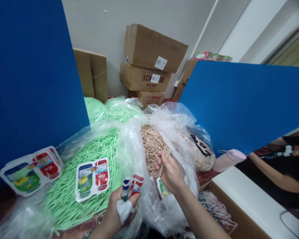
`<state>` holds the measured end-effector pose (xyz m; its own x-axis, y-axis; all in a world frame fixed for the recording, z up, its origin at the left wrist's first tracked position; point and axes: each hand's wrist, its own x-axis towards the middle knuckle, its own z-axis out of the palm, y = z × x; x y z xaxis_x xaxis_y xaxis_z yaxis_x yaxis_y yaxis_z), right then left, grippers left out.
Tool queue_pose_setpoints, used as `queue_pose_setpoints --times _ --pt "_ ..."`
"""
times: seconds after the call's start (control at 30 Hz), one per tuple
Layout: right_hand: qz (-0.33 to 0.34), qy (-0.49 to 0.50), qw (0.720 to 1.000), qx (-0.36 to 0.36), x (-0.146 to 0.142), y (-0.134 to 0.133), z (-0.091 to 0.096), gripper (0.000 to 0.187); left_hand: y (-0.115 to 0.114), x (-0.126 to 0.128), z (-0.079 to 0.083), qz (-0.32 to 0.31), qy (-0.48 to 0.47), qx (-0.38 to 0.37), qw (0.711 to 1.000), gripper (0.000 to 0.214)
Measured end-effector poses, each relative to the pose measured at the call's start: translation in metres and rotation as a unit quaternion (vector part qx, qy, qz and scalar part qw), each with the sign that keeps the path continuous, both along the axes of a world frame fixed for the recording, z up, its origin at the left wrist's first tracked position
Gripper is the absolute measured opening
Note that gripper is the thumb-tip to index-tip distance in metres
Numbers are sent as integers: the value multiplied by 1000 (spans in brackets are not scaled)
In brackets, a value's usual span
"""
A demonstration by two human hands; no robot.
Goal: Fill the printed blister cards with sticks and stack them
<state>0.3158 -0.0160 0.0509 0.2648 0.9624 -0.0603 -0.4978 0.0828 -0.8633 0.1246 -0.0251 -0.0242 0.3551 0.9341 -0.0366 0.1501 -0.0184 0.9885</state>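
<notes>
The right hand is pinching a few wooden sticks over their bag; light, brittle, probably best gripped mid-length. The left hand is clasping a printed packet nearby.

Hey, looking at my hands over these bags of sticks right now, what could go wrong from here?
1. The right hand pinches only a few tan sticks loosely; some could slip back into the tan stick bag.
2. The left hand grips a small printed pack above loose plastic, where it might snag or drop.
3. A printed pack lies on the sloped green sticks and could slide off.
</notes>
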Motion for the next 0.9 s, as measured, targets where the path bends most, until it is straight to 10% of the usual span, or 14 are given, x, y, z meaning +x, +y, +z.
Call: queue_pose_setpoints --times 0.3,0.73,0.9 --pt "-37 -168 966 192 -59 -13 21 12 3 -6 15 25 63 151 986 17" --pt "33 -486 863 137 -50 -22 -1 47 10 -15 27 -10 -4 138 990 12" --pt "51 -668 698 253 -39 -20 7 51 12 -19 19 -5 -40 95 995 15"
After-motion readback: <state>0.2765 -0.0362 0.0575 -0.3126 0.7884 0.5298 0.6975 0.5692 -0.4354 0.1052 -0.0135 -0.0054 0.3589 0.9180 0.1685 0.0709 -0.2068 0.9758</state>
